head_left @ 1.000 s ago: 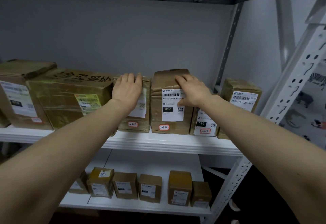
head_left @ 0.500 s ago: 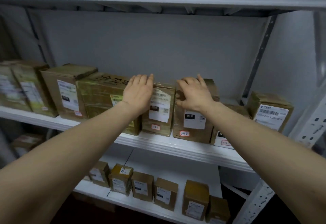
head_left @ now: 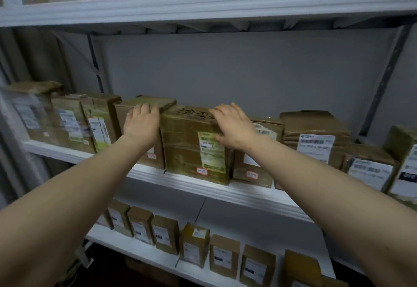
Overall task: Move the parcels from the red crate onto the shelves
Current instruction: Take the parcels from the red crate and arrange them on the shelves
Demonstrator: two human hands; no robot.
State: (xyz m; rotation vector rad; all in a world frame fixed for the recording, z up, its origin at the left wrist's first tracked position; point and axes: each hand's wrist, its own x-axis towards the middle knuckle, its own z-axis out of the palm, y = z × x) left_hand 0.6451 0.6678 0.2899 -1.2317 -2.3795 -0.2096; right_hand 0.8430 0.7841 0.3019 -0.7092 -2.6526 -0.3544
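Parcels point(head_left: 316, 142) in row on middle shelf point(head_left: 203, 182). Left hand point(head_left: 142, 124), flat, rests on tall box point(head_left: 146, 102); right hand point(head_left: 232, 126), spread, presses big box point(head_left: 180, 146). Probably tidying row; next, fetch more from red crate, out of view.

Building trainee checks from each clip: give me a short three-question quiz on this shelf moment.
1. True or false: the left hand holds a parcel in the air.
2. The right hand rests on: A) the large box with the green label; B) a small box on the bottom shelf; C) a box on the top shelf.
3. Fill in: parcels stand on ___ shelf levels in view.
Key: 1 false, it rests on a plain brown box standing on the middle shelf; 2 A; 3 three.
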